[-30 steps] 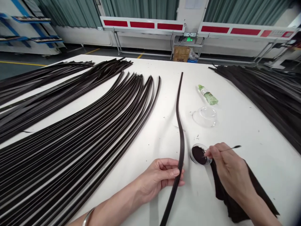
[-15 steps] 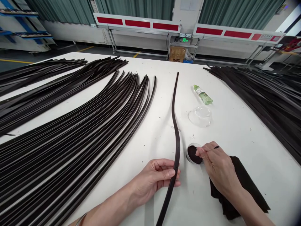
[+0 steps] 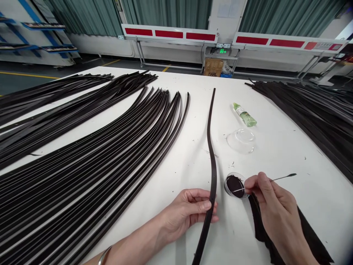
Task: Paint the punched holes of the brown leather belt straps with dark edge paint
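Note:
My left hand (image 3: 193,208) pinches a long dark strap (image 3: 214,173) between thumb and fingers, holding it off the white table. The strap bends in a gentle S and runs out of view at the bottom. My right hand (image 3: 275,204) is closed on a thin metal rod (image 3: 282,178) with a dark, flattened end pointing right. Its other end reaches over a small round clear cup (image 3: 226,186) of dark brown or black paste or liquid. Whether that tip touches the contents I cannot tell. A black cloth (image 3: 260,224) lies partly hidden under my right hand and forearm.
Rows of dark straps (image 3: 110,158) cover the table's left, with more bundles (image 3: 132,82) behind. Another pile of dark strips (image 3: 306,114) lies at the right. Beyond the cup are a clear plastic lid (image 3: 241,141) and a green bottle (image 3: 245,115) on its side.
My right hand has shifted right, drawing back from the cup and turning, so more of the rod shows. My left hand keeps its hold on the strap. The whole view has shifted slightly.

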Demonstrator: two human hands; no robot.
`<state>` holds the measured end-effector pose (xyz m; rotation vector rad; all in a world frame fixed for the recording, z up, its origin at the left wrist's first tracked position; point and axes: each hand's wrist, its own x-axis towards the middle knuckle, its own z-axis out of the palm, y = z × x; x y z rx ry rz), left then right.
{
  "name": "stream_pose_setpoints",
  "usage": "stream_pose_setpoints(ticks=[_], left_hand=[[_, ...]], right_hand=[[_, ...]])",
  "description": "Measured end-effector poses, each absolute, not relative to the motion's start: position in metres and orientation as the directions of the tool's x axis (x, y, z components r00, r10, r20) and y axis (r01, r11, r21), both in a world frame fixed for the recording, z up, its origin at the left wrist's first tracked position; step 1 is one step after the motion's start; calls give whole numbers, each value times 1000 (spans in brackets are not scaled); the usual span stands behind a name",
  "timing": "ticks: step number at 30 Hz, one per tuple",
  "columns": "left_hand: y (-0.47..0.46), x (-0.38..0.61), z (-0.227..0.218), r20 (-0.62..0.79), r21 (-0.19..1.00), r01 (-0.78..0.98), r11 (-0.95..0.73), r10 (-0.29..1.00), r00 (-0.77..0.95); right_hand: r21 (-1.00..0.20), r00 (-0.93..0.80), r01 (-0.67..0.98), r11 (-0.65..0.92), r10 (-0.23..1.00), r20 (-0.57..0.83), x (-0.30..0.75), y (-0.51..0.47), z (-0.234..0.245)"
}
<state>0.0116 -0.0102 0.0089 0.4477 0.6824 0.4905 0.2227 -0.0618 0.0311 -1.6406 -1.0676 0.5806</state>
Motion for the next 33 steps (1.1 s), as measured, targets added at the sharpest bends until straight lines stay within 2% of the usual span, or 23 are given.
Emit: stream_pose_setpoints(ticks=[2, 5, 8, 10, 14, 22, 33], left_hand=[[-11, 12, 9, -474, 537, -278, 797, 557, 682], [-12, 12, 8, -475, 529, -277, 802, 550, 686], [-13, 13, 6, -466, 523, -284, 803, 549, 694], [-13, 12, 5, -458, 520, -289, 803, 549, 699], [-13, 10, 3, -455, 516, -297, 804, 550, 700], [-11, 13, 6, -448, 520, -292, 803, 547, 707], [-12, 13, 6, -454, 516, -290, 806, 544, 706]], right_hand=[[-932, 466, 362, -25, 870, 158, 218, -63, 29], [-883, 399, 466, 52, 879, 262, 211, -69, 30], [-775, 209, 578, 256, 872, 443, 203, -72, 34], [-690, 62, 585, 426, 825, 562, 199, -71, 35], [-578, -100, 558, 595, 740, 665, 193, -66, 32], [-543, -152, 553, 632, 717, 680, 195, -67, 27], [-550, -175, 571, 609, 745, 644, 196, -67, 26]])
